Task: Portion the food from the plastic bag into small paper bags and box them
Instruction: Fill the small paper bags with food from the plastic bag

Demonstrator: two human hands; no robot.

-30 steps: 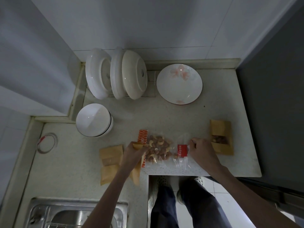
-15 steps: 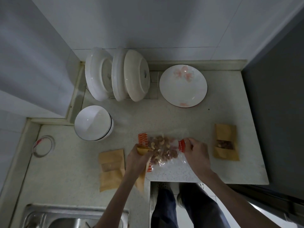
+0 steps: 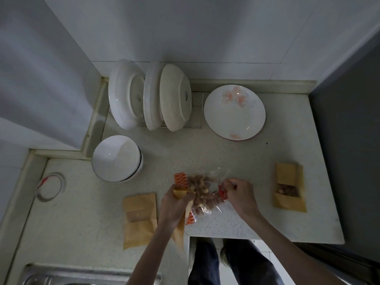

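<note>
Nuts are being held inside the plastic bag (image 3: 202,194), which is being gripped between both hands above the surface (image 3: 236,159). Its red-printed mouth end is being pinched by the right hand (image 3: 239,193); compared with a second ago, that end is being raised and drawn closer to the left hand (image 3: 174,204). An empty paper bag (image 3: 180,221) is being clasped in the left hand's curled fingers, against the bag's other end. Pouring is judged imminent. A filled paper bag (image 3: 289,189) is lying well to the right of the right hand; spare paper bags (image 3: 139,219) are lying just left of the left hand. No box is being seen.
</note>
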